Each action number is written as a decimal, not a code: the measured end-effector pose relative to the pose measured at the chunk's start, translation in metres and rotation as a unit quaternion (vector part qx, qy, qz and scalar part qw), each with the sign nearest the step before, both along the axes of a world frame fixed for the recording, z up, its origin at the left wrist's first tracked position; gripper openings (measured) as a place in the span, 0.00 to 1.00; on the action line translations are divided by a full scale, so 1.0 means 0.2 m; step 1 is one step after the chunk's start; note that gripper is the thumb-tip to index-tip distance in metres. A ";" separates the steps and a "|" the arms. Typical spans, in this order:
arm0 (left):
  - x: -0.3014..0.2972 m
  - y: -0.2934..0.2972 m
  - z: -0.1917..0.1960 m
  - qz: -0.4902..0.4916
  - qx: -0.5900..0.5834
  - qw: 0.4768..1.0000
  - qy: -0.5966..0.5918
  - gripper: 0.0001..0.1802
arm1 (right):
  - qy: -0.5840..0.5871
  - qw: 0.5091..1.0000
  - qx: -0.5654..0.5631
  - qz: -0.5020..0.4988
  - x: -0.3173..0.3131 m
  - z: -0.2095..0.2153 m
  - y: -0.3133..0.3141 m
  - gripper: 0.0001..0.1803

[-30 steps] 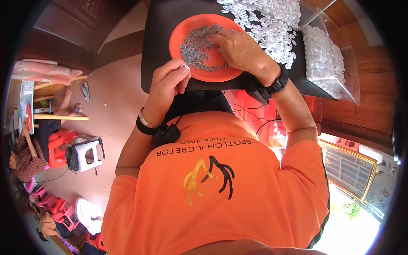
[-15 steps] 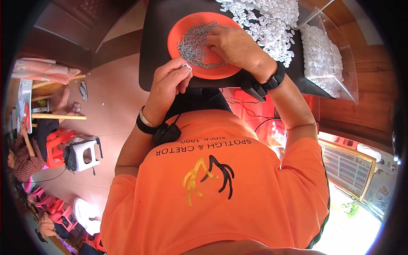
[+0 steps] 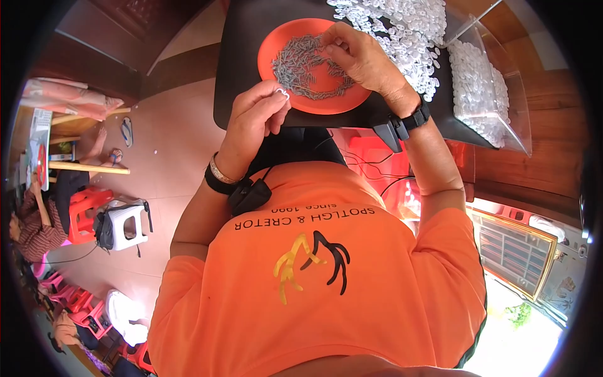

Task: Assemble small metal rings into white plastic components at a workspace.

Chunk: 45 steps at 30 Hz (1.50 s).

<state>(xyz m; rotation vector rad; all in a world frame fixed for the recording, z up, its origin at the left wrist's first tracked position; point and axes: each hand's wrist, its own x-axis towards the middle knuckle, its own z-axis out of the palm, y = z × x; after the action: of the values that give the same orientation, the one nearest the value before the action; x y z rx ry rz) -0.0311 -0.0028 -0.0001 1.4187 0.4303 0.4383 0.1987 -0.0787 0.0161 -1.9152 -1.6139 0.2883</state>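
The left hand [image 3: 254, 122] pinches a small white plastic piece [image 3: 281, 93] between thumb and fingertips, held just off the near-left rim of the orange plate [image 3: 352, 100]. The right hand [image 3: 364, 60] rests fingers-down on the heap of small grey metal parts [image 3: 301, 66] in that plate; whether it grips one cannot be told. The heap lies directly ahead of the white piece, nearer the right hand. Loose white pieces [image 3: 402, 31] cover the black tray [image 3: 242, 63] beyond.
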 end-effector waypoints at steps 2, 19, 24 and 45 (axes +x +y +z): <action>0.03 0.00 0.01 -0.004 -0.002 1.000 -0.001 0.12 | 0.065 0.998 0.015 -0.007 0.02 -0.03 -0.01 0.09; 0.12 0.00 0.00 0.017 0.213 0.976 -0.038 0.07 | 0.369 0.929 0.034 -0.017 -0.07 -0.01 -0.07 0.10; 0.22 -0.01 0.00 0.053 0.366 0.923 -0.112 0.07 | 0.429 0.901 0.062 -0.016 -0.14 -0.01 -0.06 0.09; 0.20 0.00 0.05 -0.004 0.010 0.998 -0.064 0.12 | 0.342 0.936 0.073 -0.033 -0.22 -0.04 -0.12 0.17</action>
<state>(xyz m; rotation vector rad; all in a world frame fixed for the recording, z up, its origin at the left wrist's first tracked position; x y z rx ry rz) 0.0080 -0.0025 0.0099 1.4034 0.3176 0.5252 0.1556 -0.1034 0.0080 -1.5093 -1.0666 0.6970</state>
